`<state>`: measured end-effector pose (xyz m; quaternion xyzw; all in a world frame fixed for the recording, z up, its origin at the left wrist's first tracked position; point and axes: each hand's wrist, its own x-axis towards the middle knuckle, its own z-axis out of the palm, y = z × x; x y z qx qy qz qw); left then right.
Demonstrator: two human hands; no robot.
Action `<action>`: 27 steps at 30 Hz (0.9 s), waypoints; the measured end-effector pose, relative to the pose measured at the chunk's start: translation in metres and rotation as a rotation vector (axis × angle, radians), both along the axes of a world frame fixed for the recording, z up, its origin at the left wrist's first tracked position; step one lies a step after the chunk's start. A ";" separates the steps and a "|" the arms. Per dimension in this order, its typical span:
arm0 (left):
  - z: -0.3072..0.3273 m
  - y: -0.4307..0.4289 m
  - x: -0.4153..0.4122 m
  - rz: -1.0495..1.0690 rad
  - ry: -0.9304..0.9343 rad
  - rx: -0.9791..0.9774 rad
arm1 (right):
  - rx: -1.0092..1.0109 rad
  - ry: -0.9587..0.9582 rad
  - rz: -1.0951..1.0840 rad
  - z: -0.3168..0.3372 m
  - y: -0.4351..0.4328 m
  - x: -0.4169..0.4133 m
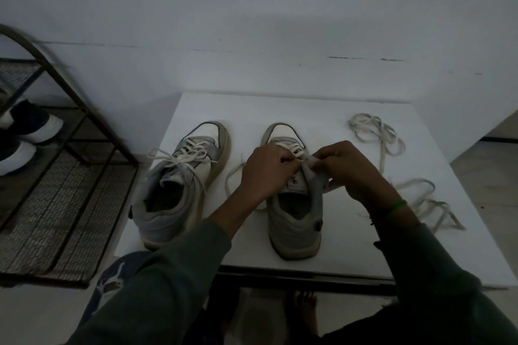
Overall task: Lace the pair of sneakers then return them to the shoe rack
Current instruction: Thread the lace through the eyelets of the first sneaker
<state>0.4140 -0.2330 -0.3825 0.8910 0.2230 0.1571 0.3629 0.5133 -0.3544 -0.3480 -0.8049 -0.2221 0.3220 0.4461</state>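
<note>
Two grey and white sneakers stand side by side on a small white table [308, 109], toes pointing away from me. The left sneaker [179, 185] has a white lace crossed through its eyelets, with loose ends trailing out. Both my hands work over the tongue of the right sneaker [294, 218]. My left hand [266, 171] pinches the lace [232, 176] at the eyelets, and a loop of it hangs off to the left. My right hand [344, 168] grips the sneaker's right upper flap near the tongue. The fingertips are partly hidden.
A dark metal shoe rack [70, 185] with mesh shelves stands at the left, holding a dark and white shoe [30, 126]. A loose white lace [386, 143] lies tangled on the table's right side. A white wall runs behind. My bare foot [305, 308] shows under the table.
</note>
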 end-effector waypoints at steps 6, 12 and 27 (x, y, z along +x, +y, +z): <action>-0.002 -0.007 0.004 0.016 0.000 0.082 | 0.006 0.041 0.020 0.000 -0.001 0.003; -0.002 -0.009 0.004 0.008 -0.029 0.108 | 0.014 0.029 0.038 0.000 0.000 0.004; 0.007 -0.014 0.007 0.026 0.000 0.343 | 0.044 0.177 -0.071 -0.008 0.001 0.009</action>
